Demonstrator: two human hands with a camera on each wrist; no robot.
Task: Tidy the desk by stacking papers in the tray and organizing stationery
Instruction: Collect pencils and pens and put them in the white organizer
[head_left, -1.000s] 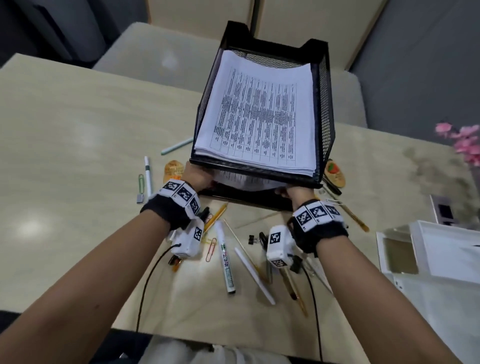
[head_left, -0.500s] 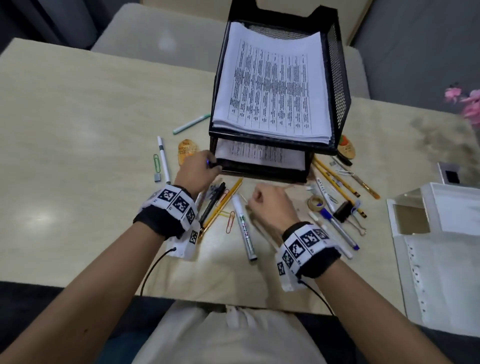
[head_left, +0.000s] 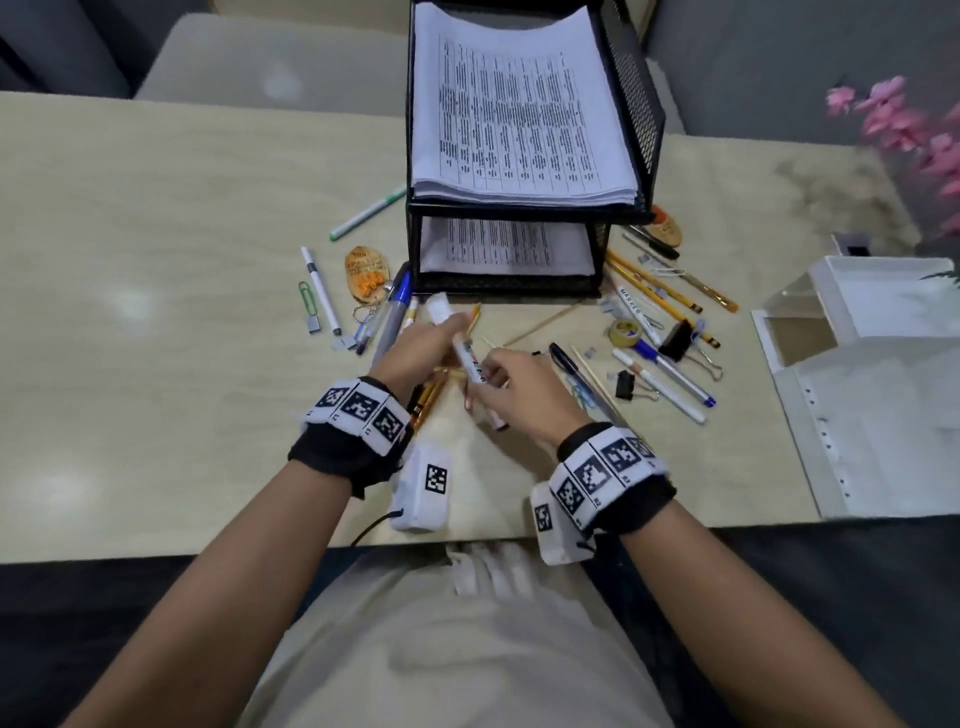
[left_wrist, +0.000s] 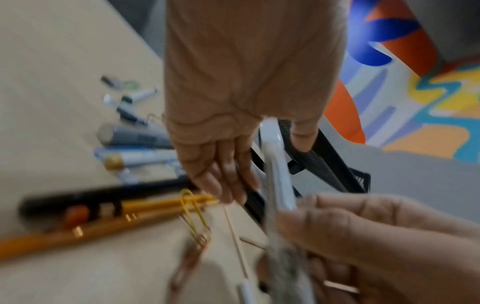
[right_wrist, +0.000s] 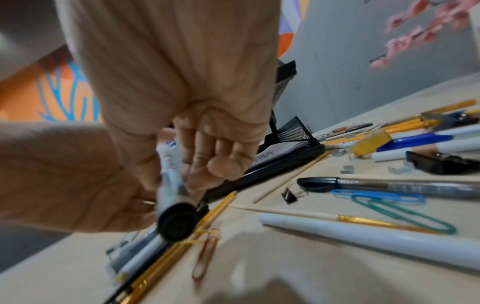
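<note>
A white marker (head_left: 464, 349) is held above the desk (head_left: 156, 260), just in front of the black mesh tray (head_left: 652, 119). The upper end is grasped by the fingers of the left hand (head_left: 415, 351); the lower part of the barrel is pinched by the fingers of the right hand (head_left: 524, 392). In the right wrist view the marker's black end cap faces the camera. Printed papers (head_left: 519, 104) are stacked in the upper tier of the tray, and a second sheaf is seen in the lower tier. Loose stationery is scattered on the desk around both hands: yellow pencils (head_left: 660, 283) right of the tray, a roll of tape (head_left: 625, 332), a black binder clip (head_left: 678, 340), a green paper clip (head_left: 307, 297) to the left. A white box (head_left: 883, 291) is noted at the right edge of the desk.
</note>
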